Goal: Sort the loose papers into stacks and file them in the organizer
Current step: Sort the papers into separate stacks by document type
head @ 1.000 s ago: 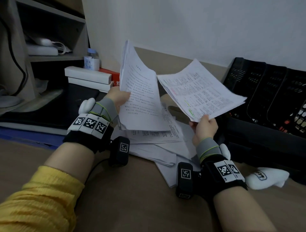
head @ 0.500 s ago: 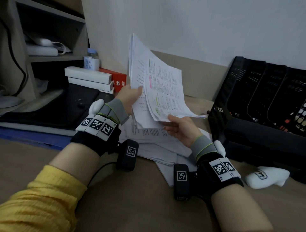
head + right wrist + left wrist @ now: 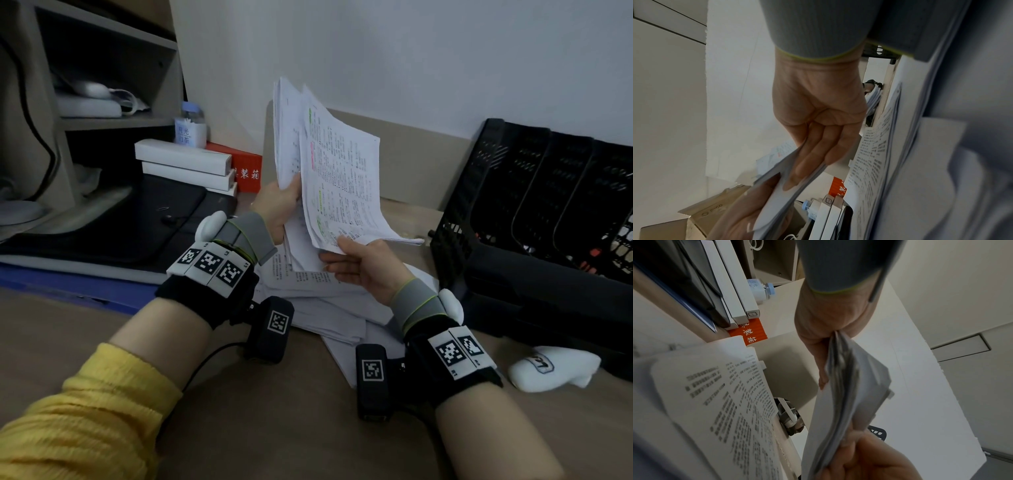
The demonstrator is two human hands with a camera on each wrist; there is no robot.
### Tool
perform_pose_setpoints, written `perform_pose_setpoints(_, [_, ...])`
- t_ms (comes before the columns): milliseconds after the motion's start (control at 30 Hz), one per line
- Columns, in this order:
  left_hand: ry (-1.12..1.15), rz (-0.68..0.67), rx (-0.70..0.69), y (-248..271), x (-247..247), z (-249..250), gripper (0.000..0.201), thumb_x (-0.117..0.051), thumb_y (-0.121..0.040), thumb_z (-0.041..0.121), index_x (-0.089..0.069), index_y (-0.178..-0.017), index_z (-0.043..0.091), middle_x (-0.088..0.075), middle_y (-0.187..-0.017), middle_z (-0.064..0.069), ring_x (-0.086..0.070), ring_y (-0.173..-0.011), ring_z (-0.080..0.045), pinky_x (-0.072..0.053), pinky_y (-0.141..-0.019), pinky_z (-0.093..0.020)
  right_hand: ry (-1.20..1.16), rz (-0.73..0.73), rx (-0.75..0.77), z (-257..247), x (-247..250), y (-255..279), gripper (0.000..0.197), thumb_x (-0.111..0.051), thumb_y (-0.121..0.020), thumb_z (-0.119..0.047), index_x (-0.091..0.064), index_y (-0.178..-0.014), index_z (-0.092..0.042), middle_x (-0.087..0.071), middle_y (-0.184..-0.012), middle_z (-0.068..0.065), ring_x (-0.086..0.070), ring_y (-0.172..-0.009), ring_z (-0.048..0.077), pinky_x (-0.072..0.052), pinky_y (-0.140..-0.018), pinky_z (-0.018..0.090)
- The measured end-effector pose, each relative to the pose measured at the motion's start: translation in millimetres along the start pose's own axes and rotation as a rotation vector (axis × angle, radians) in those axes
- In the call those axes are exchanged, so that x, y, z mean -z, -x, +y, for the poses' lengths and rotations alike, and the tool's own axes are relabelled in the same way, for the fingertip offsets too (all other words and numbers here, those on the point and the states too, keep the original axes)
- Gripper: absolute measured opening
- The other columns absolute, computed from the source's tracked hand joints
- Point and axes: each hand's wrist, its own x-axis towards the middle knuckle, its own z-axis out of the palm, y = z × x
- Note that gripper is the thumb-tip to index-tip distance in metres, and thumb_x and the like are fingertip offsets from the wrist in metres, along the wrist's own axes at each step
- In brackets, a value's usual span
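Observation:
My left hand grips an upright stack of printed papers by its lower edge, thumb on the front. My right hand pinches the bottom corner of a sheaf with coloured highlights, which leans against the front of that stack. In the left wrist view the held papers run edge-on from the left hand to the right hand. A loose pile of papers lies on the desk below both hands. The black mesh organizer stands at the right, its slots facing me.
Two white boxes, a red box and a small bottle stand at the back left beside a shelf unit. A black case lies left of the pile. A white soft object rests before the organizer.
The right hand has swung its highlighted sheaf leftward and upright, from held apart over the organizer to lying against the stack in the left hand. The left hand has risen slightly.

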Motion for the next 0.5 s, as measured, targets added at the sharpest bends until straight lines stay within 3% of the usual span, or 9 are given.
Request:
perform_pose_setpoints(167, [0.05, -0.038, 0.053, 1.4, 2.8, 0.6, 0.08, -0.073, -0.059, 0.063, -0.064, -0.12, 0.013, -0.071, -0.112, -0.006, -0.069, -0.101, -0.026, -0.055, -0.091, -0.046, -0.024, 0.037, 0.038, 0.4, -1.5, -1.4, 0.016, -0.05, -0.097, -0.016, -0.061, -0.105, -0.009, -0.074, -0.068, 0.002, -0.069, -0.056, 0.012, -0.055, -0.062, 0.025])
perform_pose_setpoints(200, [0.06, -0.047, 0.053, 2.8, 2.7, 2.1, 0.076, -0.073, -0.059, 0.063, -0.065, -0.117, 0.014, -0.072, -0.111, -0.006, -0.069, -0.101, -0.026, -0.055, -0.091, -0.046, -0.035, 0.045, 0.045, 0.4, -2.4, -1.7, 0.016, -0.05, -0.096, -0.014, -0.061, -0.107, -0.007, -0.073, -0.067, 0.002, -0.069, -0.054, 0.013, -0.055, -0.068, 0.029])
perform_pose_setpoints(267, [0.072, -0.065, 0.021, 5.8, 0.3, 5.4, 0.049, -0.068, -0.078, 0.054, -0.066, -0.108, 0.016, -0.072, -0.106, -0.004, -0.068, -0.1, -0.025, -0.055, -0.09, -0.045, -0.074, 0.059, 0.066, 0.7, -3.9, -2.5, 0.021, -0.05, -0.095, -0.01, -0.058, -0.113, -0.005, -0.072, -0.065, 0.004, -0.068, -0.052, 0.014, -0.053, -0.076, 0.034])
perform_pose_setpoints(300, [0.077, -0.064, 0.003, 5.7, -0.3, 5.8, 0.04, -0.062, -0.086, 0.05, -0.067, -0.108, 0.016, -0.072, -0.105, -0.004, -0.068, -0.1, -0.024, -0.055, -0.089, -0.043, -0.107, 0.07, 0.083, 0.9, -4.7, -3.2, 0.023, -0.05, -0.095, -0.008, -0.057, -0.116, -0.004, -0.072, -0.064, 0.004, -0.067, -0.051, 0.014, -0.056, -0.073, 0.032])
perform_pose_setpoints(367, [0.082, -0.073, -0.031, 3.7, 0.5, 4.5, 0.047, -0.051, -0.093, 0.053, -0.064, -0.119, 0.015, -0.071, -0.113, -0.004, -0.068, -0.103, -0.023, -0.055, -0.091, -0.043, -0.187, 0.105, 0.128, 0.8, -5.6, -3.9, 0.027, -0.048, -0.095, -0.003, -0.055, -0.12, 0.0, -0.072, -0.064, 0.004, -0.066, -0.048, 0.013, -0.056, -0.057, 0.024])
perform_pose_setpoints(500, [0.022, -0.068, 0.007, -7.4, 4.5, -0.7, 0.082, -0.041, -0.074, 0.083, -0.06, -0.129, 0.024, -0.068, -0.119, 0.002, -0.065, -0.11, -0.022, -0.051, -0.096, -0.047, -0.211, 0.119, 0.197, -0.7, -6.1, -3.0, 0.022, -0.046, -0.094, 0.004, -0.056, -0.114, 0.001, -0.072, -0.064, 0.003, -0.066, -0.051, 0.011, -0.051, -0.047, 0.017])
